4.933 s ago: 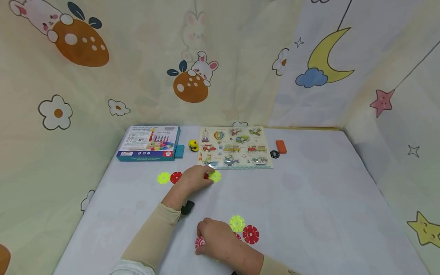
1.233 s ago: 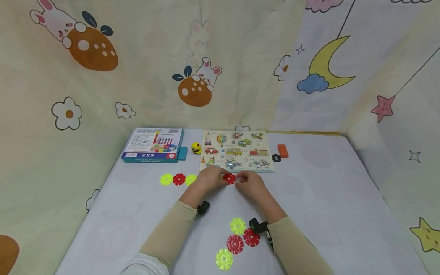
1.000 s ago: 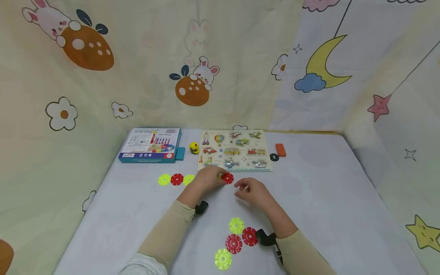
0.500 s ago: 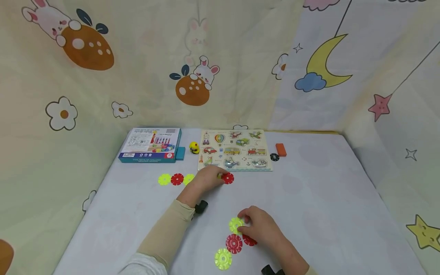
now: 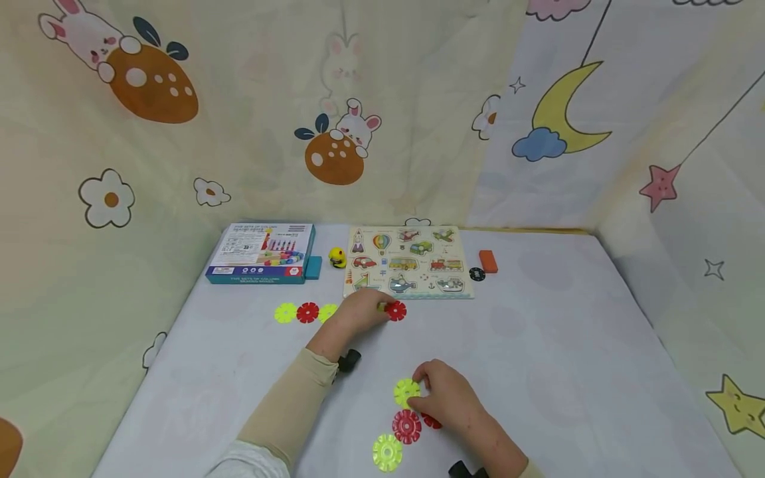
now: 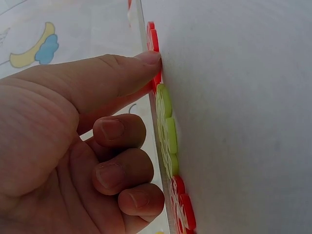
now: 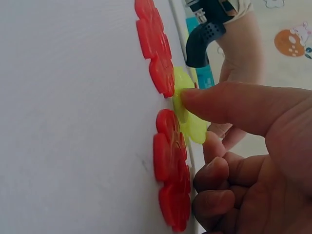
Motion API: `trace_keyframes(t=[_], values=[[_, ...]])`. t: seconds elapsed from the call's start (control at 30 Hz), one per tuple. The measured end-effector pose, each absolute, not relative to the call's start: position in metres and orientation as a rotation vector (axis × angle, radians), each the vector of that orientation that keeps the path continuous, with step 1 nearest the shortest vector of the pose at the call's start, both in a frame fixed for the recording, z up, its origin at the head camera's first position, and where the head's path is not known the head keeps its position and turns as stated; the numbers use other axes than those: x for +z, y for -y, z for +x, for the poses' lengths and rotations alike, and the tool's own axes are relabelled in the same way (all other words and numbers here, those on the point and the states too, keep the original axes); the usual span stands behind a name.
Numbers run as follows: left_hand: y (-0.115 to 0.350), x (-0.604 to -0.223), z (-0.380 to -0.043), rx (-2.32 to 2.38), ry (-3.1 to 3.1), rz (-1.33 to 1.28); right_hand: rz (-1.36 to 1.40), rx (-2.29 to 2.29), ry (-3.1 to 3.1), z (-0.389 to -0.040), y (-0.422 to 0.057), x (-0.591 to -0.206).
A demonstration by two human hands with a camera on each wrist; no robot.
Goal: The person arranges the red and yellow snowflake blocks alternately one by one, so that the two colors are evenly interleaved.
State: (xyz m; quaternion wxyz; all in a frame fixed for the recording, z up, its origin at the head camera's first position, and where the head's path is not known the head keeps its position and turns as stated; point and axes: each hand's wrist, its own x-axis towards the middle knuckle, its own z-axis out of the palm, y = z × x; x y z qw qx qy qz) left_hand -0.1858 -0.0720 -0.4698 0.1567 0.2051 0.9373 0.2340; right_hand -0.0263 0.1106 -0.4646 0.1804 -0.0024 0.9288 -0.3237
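Note:
At the right end of a row of slotted plastic flower discs, my left hand (image 5: pixel 362 309) pinches a red disc (image 5: pixel 397 310) with thumb and index finger. Its other fingers are curled in the left wrist view. Left of that hand, the row shows a yellow-green disc (image 5: pixel 285 313), a red disc (image 5: pixel 307 313) and another yellow-green one, partly covered. Nearer me, my right hand (image 5: pixel 451 397) pinches a yellow-green disc (image 7: pixel 184 105) between thumb and fingers. Beside it lie a red disc (image 5: pixel 407 426), a second red disc (image 5: pixel 431 421) half hidden by the hand, and a yellow-green disc (image 5: pixel 387 453).
Along the back of the white table stand a flat box (image 5: pixel 261 252), a teal block (image 5: pixel 313 267), a small yellow toy (image 5: pixel 337 257) and a vehicle picture board (image 5: pixel 408 262). An orange block (image 5: pixel 488 261) and a black round chip (image 5: pixel 477 274) lie to the board's right.
My right hand has left the red disc at the row's end, come back toward me and taken a yellow-green disc, shifting it slightly left. My left hand stays on the red disc.

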Motion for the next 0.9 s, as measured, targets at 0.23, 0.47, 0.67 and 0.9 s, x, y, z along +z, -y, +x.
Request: trace_keyframes(t=[0.23,0.47,0.67,0.9], values=[[0.072,-0.469,-0.186,0.660,-2.686,0.605,-0.076,-1.153,-2.449,-0.028,-0.118,-0.458],[0.072,-0.467,-0.186,0.664,-2.691,0.590,-0.094,-1.353,-2.415,-0.052,-0.134,-0.443],[0.072,-0.470,-0.188,0.636,-2.689,0.614,0.071,-1.310,-2.531,-0.091,-0.149,-0.446],[0.072,-0.471,-0.188,0.624,-2.678,0.615,0.159,-1.220,-2.609,-0.133,-0.152,-0.458]])
